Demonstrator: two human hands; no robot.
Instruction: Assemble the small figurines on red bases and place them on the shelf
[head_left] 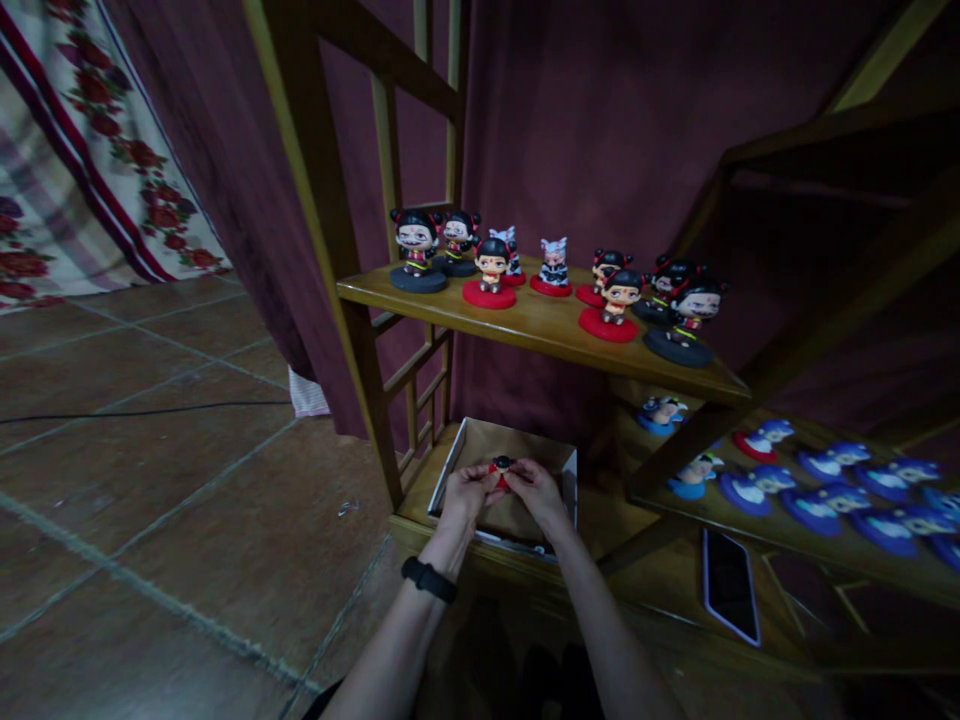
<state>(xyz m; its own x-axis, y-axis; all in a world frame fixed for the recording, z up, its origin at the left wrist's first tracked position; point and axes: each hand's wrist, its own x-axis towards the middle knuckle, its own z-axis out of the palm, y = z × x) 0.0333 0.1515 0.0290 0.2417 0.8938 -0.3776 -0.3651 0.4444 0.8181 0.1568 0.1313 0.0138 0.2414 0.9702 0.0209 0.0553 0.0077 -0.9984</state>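
Note:
Between my two hands is a small figurine (502, 466) with black hair and a red base or body. My left hand (469, 492), a black band on its wrist, pinches it from the left. From the other side the fingers of my right hand (536, 490) grip it too. Both hands are over a shallow cardboard box (525, 440) with white edges, which stands on the lower shelf (607, 515). My fingers cover part of the figurine.
Above, several black-haired figurines (493, 268) on red and dark bases stand along the upper shelf (517, 320). At right, blue-based figurines (757, 490) fill another shelf. A phone (729, 580) lies below them. A wooden post (352, 360) rises left of the box.

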